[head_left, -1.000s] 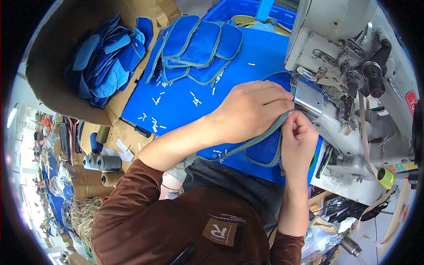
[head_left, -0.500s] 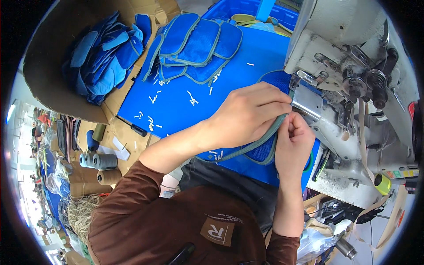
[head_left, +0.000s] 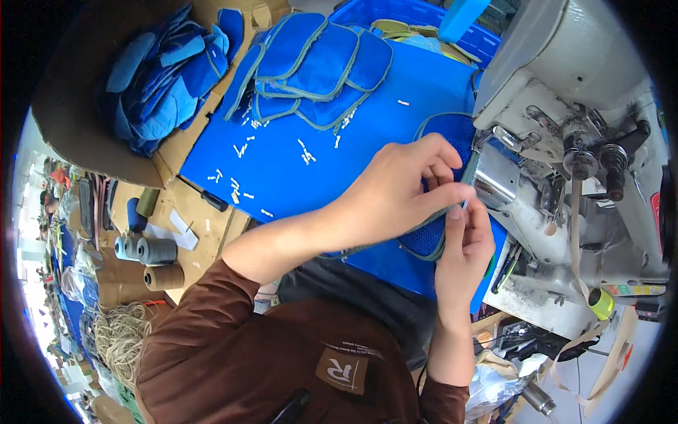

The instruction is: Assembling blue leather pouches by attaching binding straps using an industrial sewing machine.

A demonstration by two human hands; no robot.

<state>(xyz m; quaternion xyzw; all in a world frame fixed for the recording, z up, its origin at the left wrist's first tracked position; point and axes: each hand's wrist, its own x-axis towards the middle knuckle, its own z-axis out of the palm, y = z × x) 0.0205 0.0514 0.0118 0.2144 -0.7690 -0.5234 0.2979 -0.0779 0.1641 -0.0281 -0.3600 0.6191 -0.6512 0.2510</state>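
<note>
A blue mesh fabric piece point(head_left: 448, 136) with grey-green edge binding lies on the blue work surface point(head_left: 296, 177) against the sewing machine point(head_left: 565, 127). My left hand point(head_left: 406, 191) rests on top of it, fingers pinching the binding close to the machine's presser area. My right hand point(head_left: 465, 244) comes up from below and pinches the same edge, fingertips touching those of the left. Much of the piece is hidden under both hands.
A stack of finished blue pieces point(head_left: 311, 63) lies at the back of the surface, with small white scraps point(head_left: 240, 191) scattered around. A cardboard box of blue pieces point(head_left: 162, 78) sits at the left. Thread cones point(head_left: 152, 251) stand lower left. A blue crate point(head_left: 424, 21) is behind.
The left hand's fingers have curled in and shifted slightly toward the machine, now pinching the binding together with the right hand's fingertips.
</note>
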